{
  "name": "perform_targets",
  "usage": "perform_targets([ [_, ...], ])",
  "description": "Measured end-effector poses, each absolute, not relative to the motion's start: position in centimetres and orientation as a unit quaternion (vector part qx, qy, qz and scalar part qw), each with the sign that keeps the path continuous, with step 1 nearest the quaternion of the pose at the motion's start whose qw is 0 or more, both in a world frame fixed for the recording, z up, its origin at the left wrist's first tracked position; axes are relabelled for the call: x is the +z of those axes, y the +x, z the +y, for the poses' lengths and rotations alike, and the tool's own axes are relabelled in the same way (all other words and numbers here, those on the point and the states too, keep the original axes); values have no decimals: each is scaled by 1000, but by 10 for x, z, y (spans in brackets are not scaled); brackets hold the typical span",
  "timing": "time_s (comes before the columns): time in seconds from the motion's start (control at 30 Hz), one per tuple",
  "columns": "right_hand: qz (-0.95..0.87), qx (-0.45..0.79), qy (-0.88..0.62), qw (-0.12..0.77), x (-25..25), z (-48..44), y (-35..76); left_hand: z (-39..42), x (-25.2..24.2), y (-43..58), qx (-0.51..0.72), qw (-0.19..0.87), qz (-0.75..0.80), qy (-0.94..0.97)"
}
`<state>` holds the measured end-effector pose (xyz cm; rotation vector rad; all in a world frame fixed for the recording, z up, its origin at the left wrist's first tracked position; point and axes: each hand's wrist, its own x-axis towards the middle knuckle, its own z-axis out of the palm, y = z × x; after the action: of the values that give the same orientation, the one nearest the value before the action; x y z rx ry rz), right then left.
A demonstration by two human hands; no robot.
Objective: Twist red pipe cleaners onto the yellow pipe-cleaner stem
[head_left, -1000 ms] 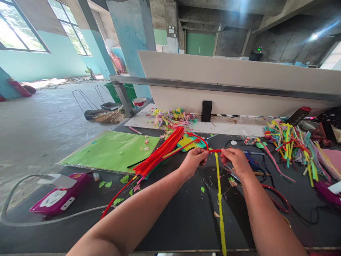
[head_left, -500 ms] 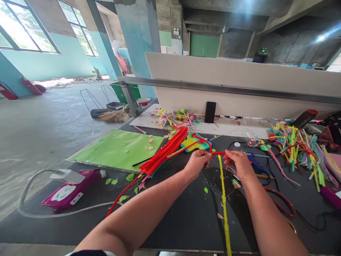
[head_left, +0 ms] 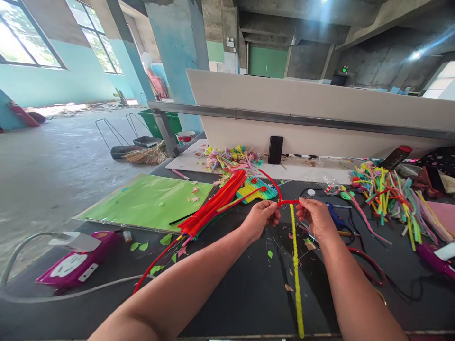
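A red pipe cleaner (head_left: 288,202) is stretched between my two hands above the dark table. My left hand (head_left: 263,215) pinches it where it bends, and its free end curves up and away to the left. The other end is pinched by my right hand (head_left: 314,215). Just under the red span, a twisted yellow pipe cleaner (head_left: 295,270) runs straight down toward the table's front edge; whether the two touch is unclear. Left of my hands lies a thick bundle of red pipe cleaners (head_left: 216,201), beside a yellow and blue fuzzy piece (head_left: 254,189) with small red coils on it.
A green sheet (head_left: 145,201) and a purple power strip (head_left: 76,263) lie left. Piles of colored pipe cleaners (head_left: 387,194) stand right and at the back. A phone (head_left: 275,150) leans on the white board (head_left: 313,99). A blue glue gun (head_left: 337,215) sits beyond my right hand.
The view has shifted slightly right. The red pipe cleaner's free end, formerly looped over toward the fuzzy piece, now arcs up more openly. Both hands keep their pinch.
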<state>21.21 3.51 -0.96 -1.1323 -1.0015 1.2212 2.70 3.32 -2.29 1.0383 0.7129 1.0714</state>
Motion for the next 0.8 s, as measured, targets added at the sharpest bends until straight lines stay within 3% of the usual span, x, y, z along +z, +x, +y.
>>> perform_targets([
  [0.53,-426,625,-421,500,0,32,222,38,-19,21,472,700,298,445],
  [0.8,-451,610,-432,488,-4,34,226,38,-20,20,434,744,252,440],
])
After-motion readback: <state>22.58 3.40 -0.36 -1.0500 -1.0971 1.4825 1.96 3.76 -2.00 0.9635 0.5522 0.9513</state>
